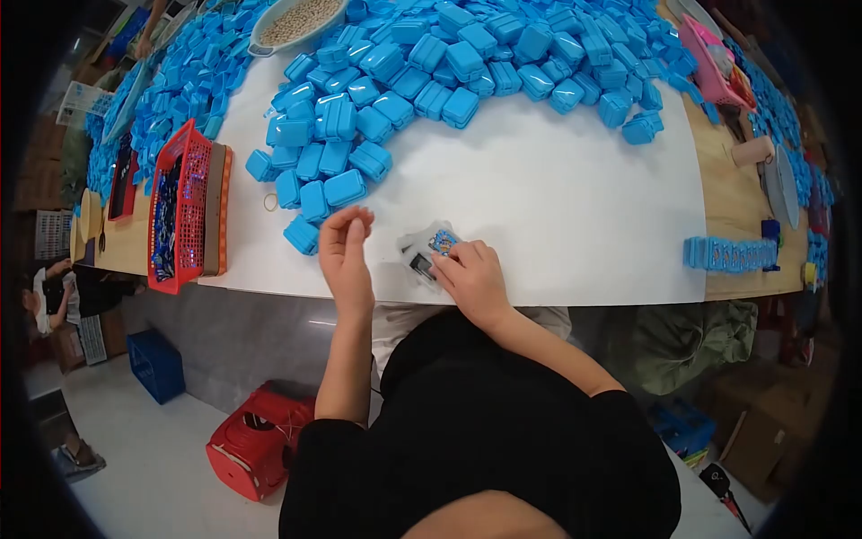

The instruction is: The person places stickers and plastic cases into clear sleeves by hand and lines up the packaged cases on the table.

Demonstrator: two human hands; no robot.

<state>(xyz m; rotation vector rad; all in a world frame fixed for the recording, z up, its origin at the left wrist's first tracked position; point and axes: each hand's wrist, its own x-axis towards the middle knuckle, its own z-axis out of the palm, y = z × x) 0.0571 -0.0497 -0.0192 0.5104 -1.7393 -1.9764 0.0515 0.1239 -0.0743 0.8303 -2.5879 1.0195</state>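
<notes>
My left hand [347, 256] is raised over the front of the white table [575, 198], its fingers curled in toward the thumb. Whatever may be between those fingertips is too small to make out. My right hand [474, 280] grips the right side of a small clear plastic bag [409, 244]. Inside or on the bag show a dark piece [420, 264] and a small multicoloured patterned piece [442, 241] close to my right fingertips. Just beyond my left hand, a blue plastic case [303, 234] lies nearest, at the edge of a large heap of similar cases [395, 108].
A red basket [187, 207] of dark blue packets stands on the left. At the back sits a bowl [262, 45] of small beige balls. A row of blue cases [729, 253] lies at the right. A rubber band [270, 202] lies near the heap; a red stool [256, 440] stands below.
</notes>
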